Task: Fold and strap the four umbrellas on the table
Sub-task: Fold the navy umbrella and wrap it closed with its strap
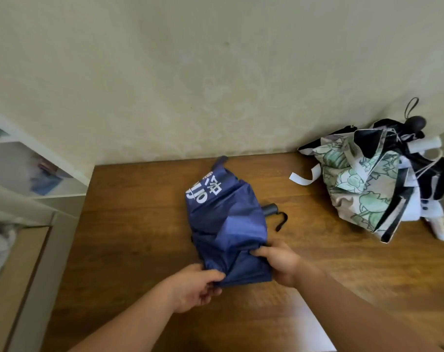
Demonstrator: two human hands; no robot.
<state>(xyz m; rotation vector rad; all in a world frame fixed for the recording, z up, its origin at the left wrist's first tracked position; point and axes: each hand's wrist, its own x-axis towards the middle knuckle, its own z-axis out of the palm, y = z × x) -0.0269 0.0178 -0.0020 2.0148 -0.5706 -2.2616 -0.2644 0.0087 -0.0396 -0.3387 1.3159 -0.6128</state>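
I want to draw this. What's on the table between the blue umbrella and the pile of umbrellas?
Head view: mostly bare wooden table, plus the blue umbrella's dark handle and the pile's white strap.

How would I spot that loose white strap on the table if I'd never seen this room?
Start at the wooden table against the pale wall and look to its far right corner, where a heap of umbrellas lies. Just left of that heap, a curled white strap trails onto the bare wood. It is a plain white ribbon, unlike the green floral fabric beside it.

Soft, even daylight; wide-angle bending and blur toward the left edge.
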